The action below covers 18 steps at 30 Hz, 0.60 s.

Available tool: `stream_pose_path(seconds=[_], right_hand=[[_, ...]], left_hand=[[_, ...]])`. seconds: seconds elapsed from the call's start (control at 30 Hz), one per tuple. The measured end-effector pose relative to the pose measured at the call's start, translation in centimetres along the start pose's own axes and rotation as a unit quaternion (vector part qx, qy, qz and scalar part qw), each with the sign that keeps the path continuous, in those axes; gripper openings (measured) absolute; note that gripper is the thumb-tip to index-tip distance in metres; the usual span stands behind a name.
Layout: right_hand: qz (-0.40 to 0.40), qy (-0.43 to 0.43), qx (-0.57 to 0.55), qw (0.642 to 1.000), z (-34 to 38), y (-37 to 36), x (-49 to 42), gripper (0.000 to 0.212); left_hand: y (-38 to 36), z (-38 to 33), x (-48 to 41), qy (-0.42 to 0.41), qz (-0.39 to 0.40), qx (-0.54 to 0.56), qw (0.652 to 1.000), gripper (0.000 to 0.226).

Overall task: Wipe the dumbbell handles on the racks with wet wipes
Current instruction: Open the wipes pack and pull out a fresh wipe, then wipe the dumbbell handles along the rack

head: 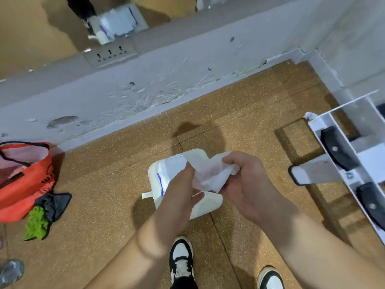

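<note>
Head view: both hands meet above the wipe pack (204, 207) on the floor, left hand (180, 188) pinching the wet wipe (208, 174), right hand (242, 180) curled around its other end.

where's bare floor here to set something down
Bare floor lies between the orange bag and the wipes pack, and between the pack and the wall. Crowded at right by the dumbbell rack, and by the cloths beside the bag.
</note>
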State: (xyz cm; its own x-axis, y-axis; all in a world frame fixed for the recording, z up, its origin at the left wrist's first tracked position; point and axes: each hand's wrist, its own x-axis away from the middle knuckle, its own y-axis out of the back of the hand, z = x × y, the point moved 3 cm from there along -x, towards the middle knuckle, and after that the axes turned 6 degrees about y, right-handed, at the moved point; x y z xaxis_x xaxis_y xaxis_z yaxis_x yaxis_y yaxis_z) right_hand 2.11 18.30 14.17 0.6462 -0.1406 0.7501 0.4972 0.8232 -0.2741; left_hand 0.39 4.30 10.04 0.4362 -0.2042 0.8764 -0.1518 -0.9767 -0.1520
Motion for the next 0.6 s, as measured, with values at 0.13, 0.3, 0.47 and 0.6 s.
stream_pose_path(seconds=[0.13, 0.3, 0.47, 0.6], right_hand=[[-0.002, 0.043, -0.025, 0.999, 7.5, 1.6, 8.8, 0.017], [-0.065, 0.109, -0.025, 0.992, 15.7, 9.0, 21.3, 0.038], [-0.136, 0.164, -0.072, 0.974, 20.2, 21.0, 36.7, 0.031], [-0.199, 0.188, -0.103, 0.956, 20.6, 31.3, 47.6, 0.025]], left_hand=[[-5.5, -4.2, 9.8, 0.006, 0.134, 0.067, 0.989, 0.055], [-15.9, -6.9, 21.9, 0.01, 0.209, 0.04, 0.977, 0.082], [-31.2, -3.9, 37.5, -0.082, 0.247, -0.13, 0.957, 0.029], [-42.2, 1.7, 46.0, -0.118, 0.273, -0.193, 0.935, 0.035]])
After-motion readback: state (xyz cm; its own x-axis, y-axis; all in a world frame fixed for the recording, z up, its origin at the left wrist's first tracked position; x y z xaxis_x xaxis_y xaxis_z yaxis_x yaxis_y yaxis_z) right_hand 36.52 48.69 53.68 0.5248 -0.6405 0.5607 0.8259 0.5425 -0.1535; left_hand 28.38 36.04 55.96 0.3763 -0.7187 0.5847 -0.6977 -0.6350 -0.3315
